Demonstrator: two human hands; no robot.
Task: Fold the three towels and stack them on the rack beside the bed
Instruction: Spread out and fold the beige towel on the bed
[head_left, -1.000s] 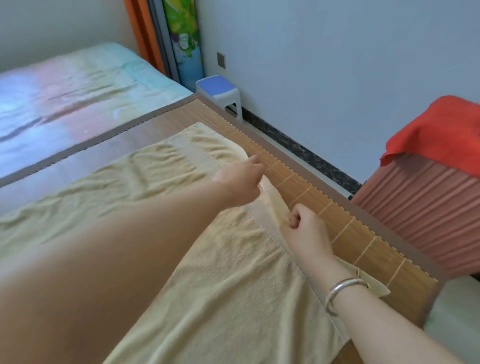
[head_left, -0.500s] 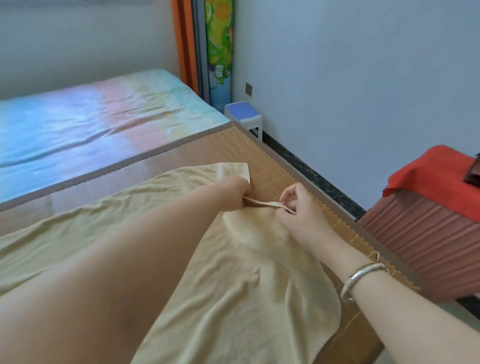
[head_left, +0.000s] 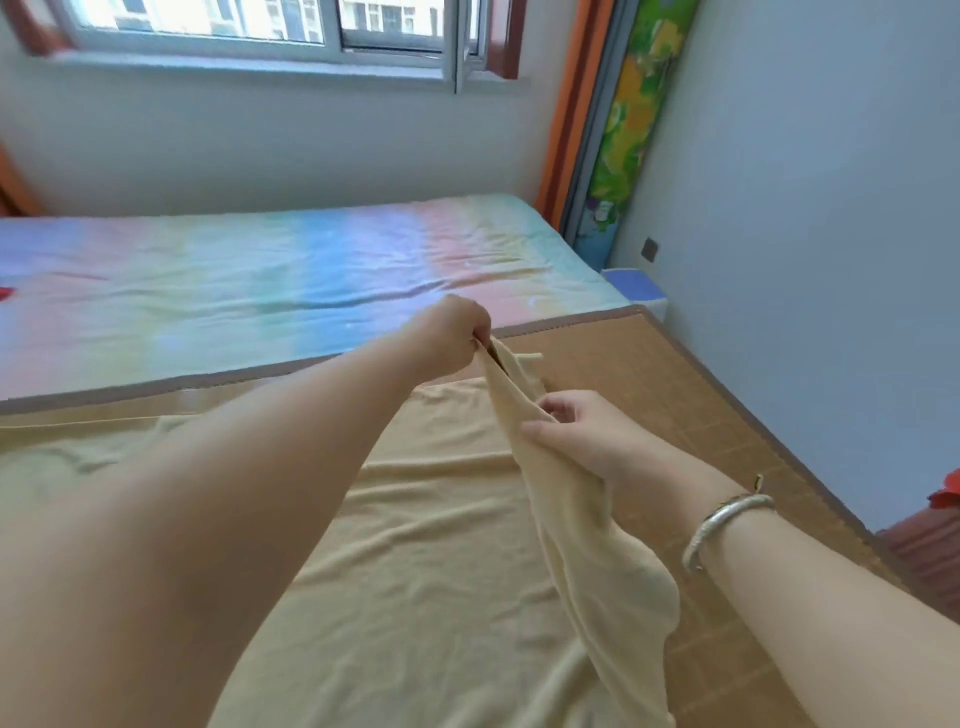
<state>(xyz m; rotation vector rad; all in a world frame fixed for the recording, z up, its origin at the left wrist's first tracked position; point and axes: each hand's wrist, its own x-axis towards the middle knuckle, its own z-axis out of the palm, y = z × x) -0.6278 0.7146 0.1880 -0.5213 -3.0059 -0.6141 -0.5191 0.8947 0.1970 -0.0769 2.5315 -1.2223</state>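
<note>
Lifting higher than before, left hand (head_left: 457, 332) pinching towel (head_left: 426, 561) corner, right hand (head_left: 582, 436) grasping its edge

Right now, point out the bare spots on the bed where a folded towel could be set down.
Free: the bamboo mat strip between the yellow towel and the bed's wall-side edge, and the rainbow sheet beyond the mat. Crowded: the near mat, under the spread towel, whose edge the left hand and right hand grip.

The left hand (head_left: 451, 332) has lifted the yellow towel (head_left: 431, 561) edge higher off the mat, while the right hand (head_left: 582, 436) slid down it
</note>
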